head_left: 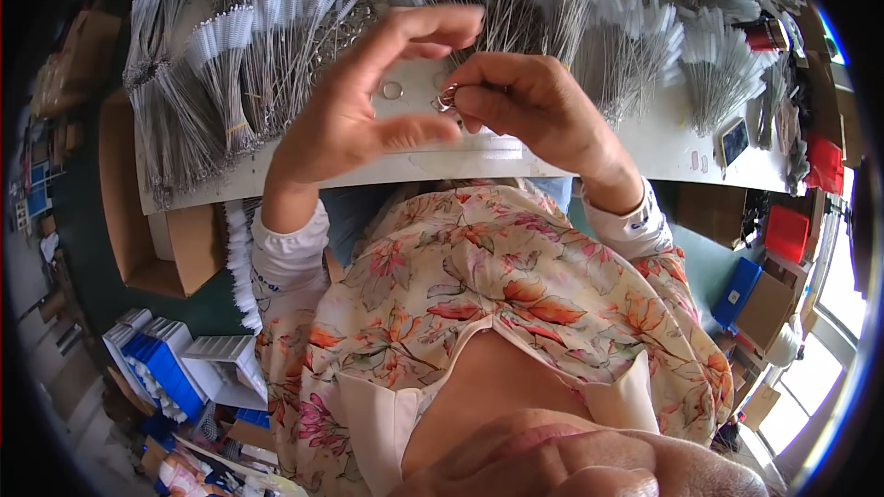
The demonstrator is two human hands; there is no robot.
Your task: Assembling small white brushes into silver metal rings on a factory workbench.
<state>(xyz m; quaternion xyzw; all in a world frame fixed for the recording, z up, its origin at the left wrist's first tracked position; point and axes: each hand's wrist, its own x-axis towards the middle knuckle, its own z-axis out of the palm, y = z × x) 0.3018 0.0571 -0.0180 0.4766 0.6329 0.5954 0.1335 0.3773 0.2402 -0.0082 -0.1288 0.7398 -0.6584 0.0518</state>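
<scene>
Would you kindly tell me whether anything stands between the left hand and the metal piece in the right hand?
Nothing visible does: the open left hand faces the metal piece pinched by the right hand. The loose ring seems to lie on the table below.

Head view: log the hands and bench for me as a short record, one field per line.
Left hand: open, thumb and fingers apart, nothing visibly held
Right hand: pinching metal rings between thumb and fingers; count unclear
Loose ring: lying on the table, beside the left hand
Brushes: white bristles, thin wire stems, bunched across the table's far side
Phone-like device: near the table's right end
Carton: open, at the table's left
</scene>
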